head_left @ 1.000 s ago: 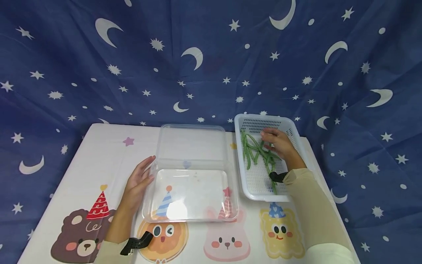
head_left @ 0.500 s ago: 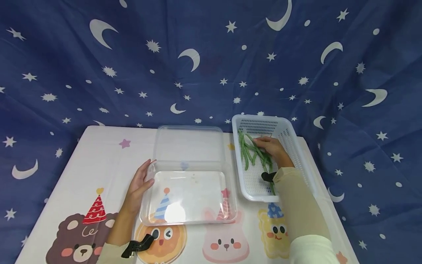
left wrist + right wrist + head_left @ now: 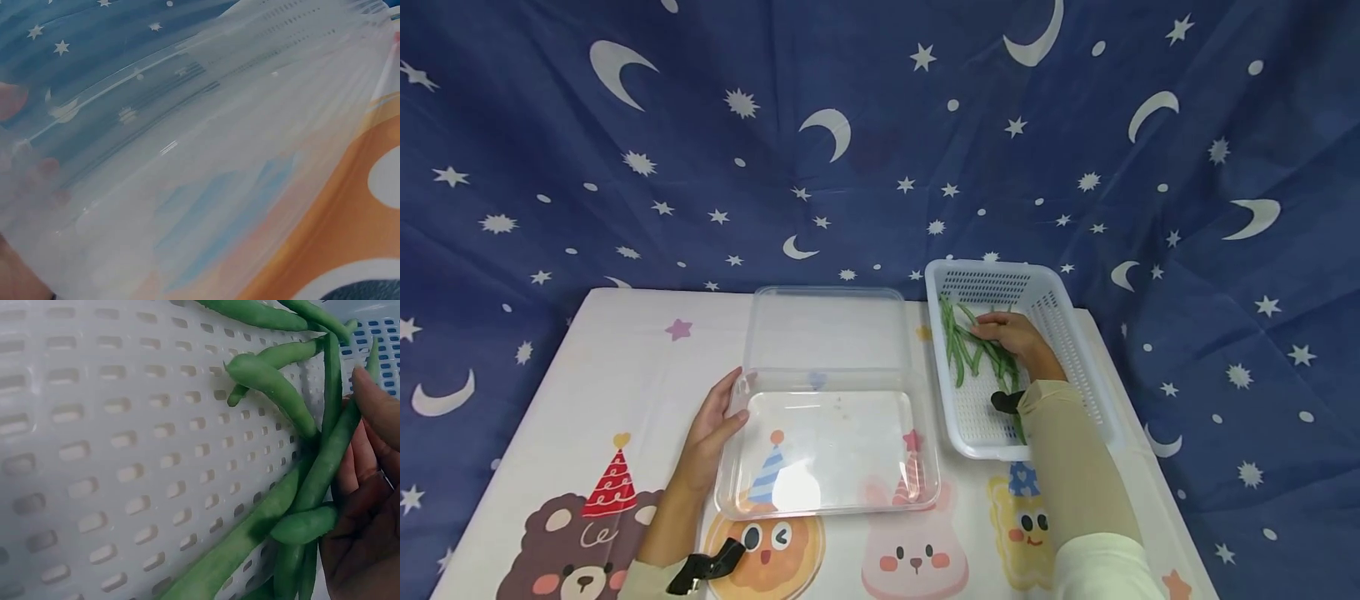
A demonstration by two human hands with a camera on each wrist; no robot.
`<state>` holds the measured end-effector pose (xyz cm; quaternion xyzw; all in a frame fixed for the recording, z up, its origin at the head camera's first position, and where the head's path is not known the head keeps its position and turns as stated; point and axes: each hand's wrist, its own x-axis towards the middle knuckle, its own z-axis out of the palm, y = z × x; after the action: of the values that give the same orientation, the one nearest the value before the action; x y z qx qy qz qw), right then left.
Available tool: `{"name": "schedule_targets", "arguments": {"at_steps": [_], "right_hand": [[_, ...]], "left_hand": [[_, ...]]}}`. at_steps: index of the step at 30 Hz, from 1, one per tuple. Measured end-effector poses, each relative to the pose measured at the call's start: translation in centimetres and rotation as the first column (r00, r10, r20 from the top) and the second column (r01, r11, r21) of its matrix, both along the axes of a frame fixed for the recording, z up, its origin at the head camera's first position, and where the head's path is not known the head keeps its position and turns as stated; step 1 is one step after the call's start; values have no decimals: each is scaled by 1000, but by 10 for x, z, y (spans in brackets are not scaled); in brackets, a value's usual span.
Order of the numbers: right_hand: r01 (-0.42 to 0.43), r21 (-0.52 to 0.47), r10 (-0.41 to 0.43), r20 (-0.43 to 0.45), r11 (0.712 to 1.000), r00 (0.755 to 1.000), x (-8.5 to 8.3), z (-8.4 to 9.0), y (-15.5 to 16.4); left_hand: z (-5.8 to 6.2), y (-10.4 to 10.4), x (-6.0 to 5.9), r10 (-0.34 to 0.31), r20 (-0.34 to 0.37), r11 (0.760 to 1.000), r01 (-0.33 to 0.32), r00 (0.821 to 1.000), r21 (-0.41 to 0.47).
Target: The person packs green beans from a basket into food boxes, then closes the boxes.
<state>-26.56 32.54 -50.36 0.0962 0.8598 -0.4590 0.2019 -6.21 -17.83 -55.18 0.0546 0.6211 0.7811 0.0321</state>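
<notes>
Several green beans [image 3: 958,350] lie loosely in a white-blue plastic basket [image 3: 992,450] at the right. My right hand [image 3: 1015,335] reaches into the basket and pinches green beans [image 3: 328,459], its thumb lying along one of them in the right wrist view. At the left, a clear plastic container [image 3: 827,510] with a hinged lid [image 3: 831,329] lies opened out flat. My left hand [image 3: 706,437] rests against its left side, with the thumb at the rim and the fingers reaching toward the hinge corner. Its fingertips show faintly through the clear wall in the left wrist view.
A white cloth [image 3: 640,367] with cartoon animals covers the table. Behind its far edge hangs a dark blue curtain [image 3: 880,125] with moons and stars. The basket stands just right of the container, a narrow gap between them.
My right hand has lowered into the beans, its fingers closing around some of them. My left hand stays at the container's side. The head view has shifted slightly.
</notes>
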Motion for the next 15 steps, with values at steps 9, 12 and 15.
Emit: {"name": "schedule_targets", "arguments": {"at_steps": [9,12,15], "right_hand": [[15,8,-15,-46,1000,999,1,-3,0],[10,-10,-11,-31,1000,999,3,2,-3],[8,-23,-9,-26,1000,1000,3,2,-3]], "left_hand": [[2,0,-1,-1,34,1000,1,999,-12],[2,0,-1,3,40,1000,-3,999,-20],[1,0,0,-1,39,1000,1,999,-11]]}}
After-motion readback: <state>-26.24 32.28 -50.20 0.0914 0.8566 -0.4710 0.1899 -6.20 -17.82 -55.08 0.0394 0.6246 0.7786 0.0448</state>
